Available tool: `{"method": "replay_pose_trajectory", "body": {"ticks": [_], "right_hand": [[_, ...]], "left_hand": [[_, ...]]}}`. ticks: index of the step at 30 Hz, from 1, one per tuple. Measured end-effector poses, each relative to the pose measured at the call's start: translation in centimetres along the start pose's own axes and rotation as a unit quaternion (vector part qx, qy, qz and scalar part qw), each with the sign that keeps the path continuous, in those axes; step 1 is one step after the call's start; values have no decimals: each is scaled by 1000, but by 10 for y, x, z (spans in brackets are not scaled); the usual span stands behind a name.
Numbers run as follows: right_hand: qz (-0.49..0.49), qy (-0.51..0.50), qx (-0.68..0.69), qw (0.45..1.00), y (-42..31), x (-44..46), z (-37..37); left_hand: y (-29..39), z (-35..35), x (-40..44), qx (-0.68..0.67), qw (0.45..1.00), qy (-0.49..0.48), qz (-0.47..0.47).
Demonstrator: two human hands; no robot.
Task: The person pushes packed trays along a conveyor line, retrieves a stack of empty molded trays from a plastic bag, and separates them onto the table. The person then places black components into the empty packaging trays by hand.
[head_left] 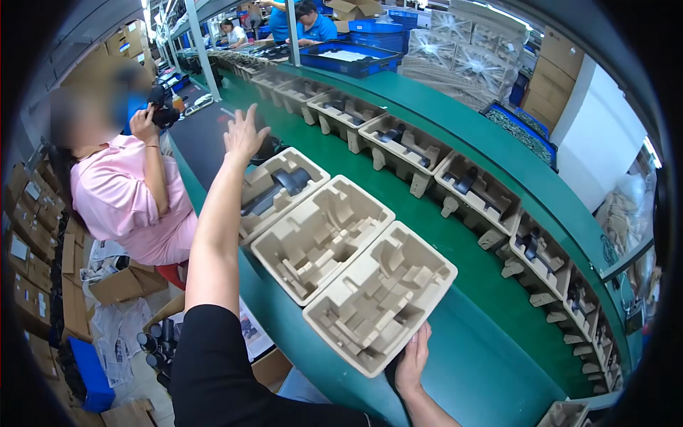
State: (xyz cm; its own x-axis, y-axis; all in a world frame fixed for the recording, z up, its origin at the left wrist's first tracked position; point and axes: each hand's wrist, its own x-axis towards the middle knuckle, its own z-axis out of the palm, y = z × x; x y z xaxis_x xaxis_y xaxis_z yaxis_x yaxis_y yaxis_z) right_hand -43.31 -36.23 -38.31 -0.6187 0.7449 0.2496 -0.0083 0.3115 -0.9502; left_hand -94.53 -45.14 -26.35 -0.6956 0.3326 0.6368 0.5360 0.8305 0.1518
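Note:
My left hand point(245, 134) is stretched forward with its fingers spread, and nothing shows in it. Just beyond and below it lies a dark object point(269, 149), partly hidden. Beside that forearm sits a beige moulded-pulp tray point(313, 167) with a black part point(284, 183) in it. Two more pulp trays, a middle one point(324, 196) and a nearest one point(445, 274), stand side by side with bare moulded hollows. My right hand point(414, 359) is at the nearest tray's lower corner, fingers curled beside a black thing point(390, 371) mostly hidden by the tray and hand.
A row of pulp trays point(441, 181) holding black parts curves along the green conveyor point(455, 249). At left sits a person in pink point(131, 181) holding a black device point(165, 114). Cardboard boxes point(128, 285) lie on the floor. Blue bins point(356, 64) stand behind, near other workers.

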Motion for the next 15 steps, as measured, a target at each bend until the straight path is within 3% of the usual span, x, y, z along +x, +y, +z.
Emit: {"method": "replay_pose_trajectory", "body": {"ticks": [3,8,11,12,15], "right_hand": [[3,6,-2,1000,1,5,5],[13,-4,7,1000,6,5,3],[3,-3,8,1000,4,8,5],[3,-3,6,1000,5,8,6],[6,-3,4,1000,7,10,11]], "left_hand": [[4,9,12,95,992,-9,-79],[9,-4,16,29,987,-100,-123],[12,-15,7,-51,990,35,-124],[14,-21,4,-52,990,34,-123],[12,-53,-5,-242,960,141,-25]]}}
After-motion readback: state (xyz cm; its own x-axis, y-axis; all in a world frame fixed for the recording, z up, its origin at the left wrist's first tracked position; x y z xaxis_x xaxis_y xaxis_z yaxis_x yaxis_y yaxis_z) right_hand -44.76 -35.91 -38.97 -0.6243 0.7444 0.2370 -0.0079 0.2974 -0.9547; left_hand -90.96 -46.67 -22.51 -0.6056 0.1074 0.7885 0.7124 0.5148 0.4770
